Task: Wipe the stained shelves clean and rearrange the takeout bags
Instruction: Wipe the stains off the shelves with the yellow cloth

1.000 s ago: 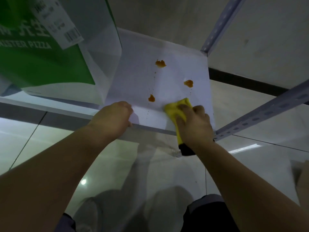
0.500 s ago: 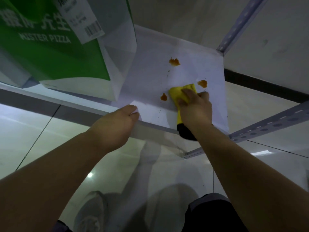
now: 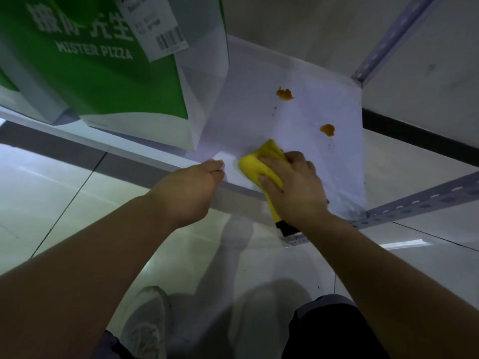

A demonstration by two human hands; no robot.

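Here is the white shelf (image 3: 298, 120) filling the upper middle. Its left stretch is hidden under the bag and its right front corner meets a slotted metal rail (image 3: 414, 200).

The green-and-white takeout bag (image 3: 98, 81) stands on the shelf's left part. It reads MISTER PIZZA, and its top and left side are cut off by the frame. The printing on the receipt label (image 3: 153, 27) stuck to its face is too blurred to read.

Both hands are at the front edge. The left hand (image 3: 189, 187) curls its fingers onto the shelf's front lip and holds it, with the fingertips mostly tucked out of sight.

Just beside it, the right hand (image 3: 295, 185) clamps down on a yellow sponge (image 3: 259, 164), fingers wrapped over the top and pressing it flat to the shelf. The sponge's dark underside pokes out past the wrist, beyond the lip.

Two orange stains sit well behind the sponge, the far stain (image 3: 284, 94) and the right stain (image 3: 327, 130), with tiny specks trailing from each.

Below, a pale shoe (image 3: 147, 320) blurs on the glossy floor.
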